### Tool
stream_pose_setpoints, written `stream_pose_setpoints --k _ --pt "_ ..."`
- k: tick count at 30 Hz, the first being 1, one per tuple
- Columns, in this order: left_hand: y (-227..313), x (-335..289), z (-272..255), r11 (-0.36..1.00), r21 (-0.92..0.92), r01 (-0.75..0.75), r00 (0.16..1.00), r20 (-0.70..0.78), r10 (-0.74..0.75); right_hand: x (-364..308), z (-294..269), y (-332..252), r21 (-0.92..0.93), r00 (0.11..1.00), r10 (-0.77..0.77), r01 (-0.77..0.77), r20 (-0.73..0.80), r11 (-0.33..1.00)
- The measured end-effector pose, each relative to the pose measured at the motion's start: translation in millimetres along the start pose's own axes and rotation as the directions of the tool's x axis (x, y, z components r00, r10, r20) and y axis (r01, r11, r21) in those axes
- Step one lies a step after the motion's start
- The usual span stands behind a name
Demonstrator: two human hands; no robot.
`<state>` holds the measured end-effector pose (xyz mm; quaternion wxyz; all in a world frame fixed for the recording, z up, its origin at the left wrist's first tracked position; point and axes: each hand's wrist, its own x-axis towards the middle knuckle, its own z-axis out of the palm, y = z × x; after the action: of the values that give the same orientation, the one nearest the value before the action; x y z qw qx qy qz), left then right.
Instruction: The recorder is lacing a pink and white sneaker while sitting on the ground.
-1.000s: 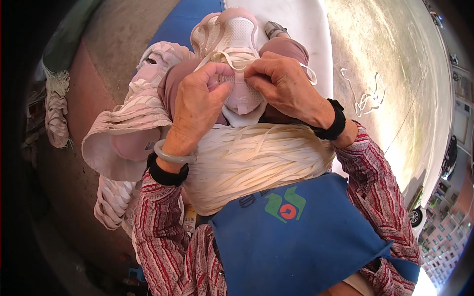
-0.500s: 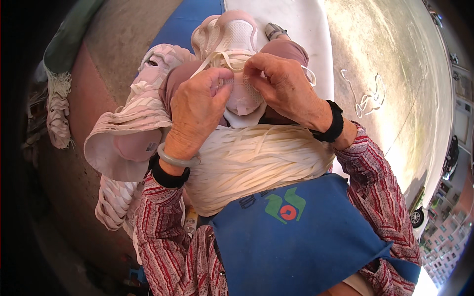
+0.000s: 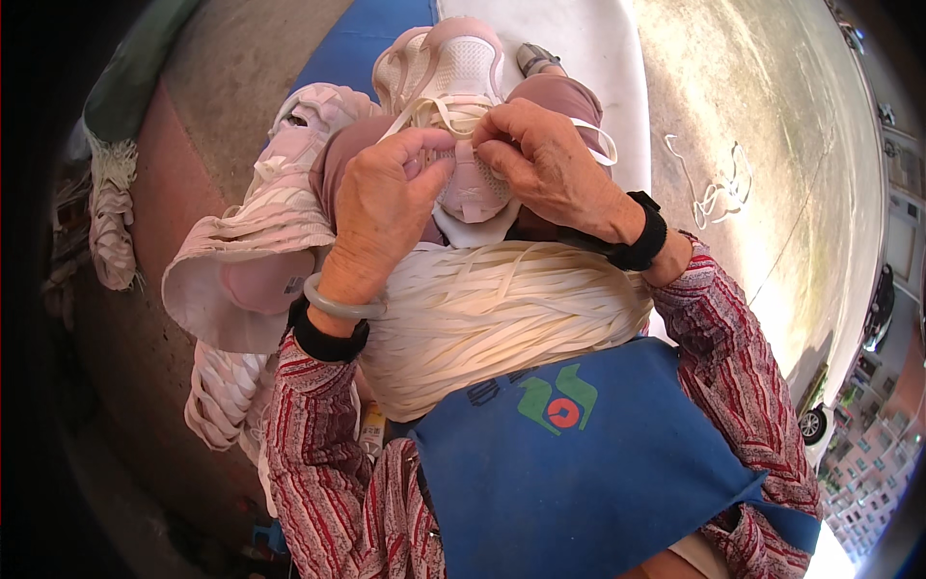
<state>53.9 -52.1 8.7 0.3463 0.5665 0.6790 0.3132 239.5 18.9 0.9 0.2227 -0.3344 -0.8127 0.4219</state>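
Note:
A pale pink and white sneaker (image 3: 470, 183) rests between my knees, its toe toward me. Over its tongue runs a flat cream shoelace (image 3: 439, 108), with a loop standing out past each side. My left hand (image 3: 391, 198) is at the shoe's left side, its thumb and forefinger curled in a pinch at the lacing. On the other side, my right hand (image 3: 545, 164) pinches at the lacing too, its fingertips close to the left ones. The bit of lace between the fingertips is mostly hidden. A thick bundle of cream laces (image 3: 506, 299) lies across my lap.
More pink-white sneakers (image 3: 289, 174) are piled at my left, beside a white shoe upper with a pink inside (image 3: 256, 280). A blue apron (image 3: 579, 473) covers my lap. Loose white laces (image 3: 719, 193) lie on the concrete floor at right. Woven lace bundles (image 3: 114, 222) hang at far left.
Both hands have shifted very slightly at the lacing. The lace loop beyond my right hand has swung a little and shows more broadly. The sneaker stays in place.

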Motion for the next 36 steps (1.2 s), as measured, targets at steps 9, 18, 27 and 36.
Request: stream_pose_setpoints --k 9,18,27,36 --pt "-4.2 2.3 2.1 0.989 -0.142 0.047 0.998 0.039 -0.041 -12.1 3.2 -14.4 -0.431 0.998 -0.016 -0.011 -0.06 0.902" --pt "-2.2 1.3 -0.1 0.98 -0.181 0.087 0.995 0.064 -0.077 -6.0 -2.9 2.8 0.153 0.996 0.082 -0.076 -0.032 0.985" --pt "-6.9 2.9 3.6 0.957 -0.275 0.091 0.995 0.074 -0.073 -2.4 -2.4 -12.4 -0.32 0.999 0.053 -0.051 -0.002 0.946" --pt "-2.8 1.6 0.6 0.995 -0.084 0.046 0.999 0.025 -0.044 -10.0 4.0 -16.6 -0.355 0.998 0.034 -0.051 -0.053 0.934"
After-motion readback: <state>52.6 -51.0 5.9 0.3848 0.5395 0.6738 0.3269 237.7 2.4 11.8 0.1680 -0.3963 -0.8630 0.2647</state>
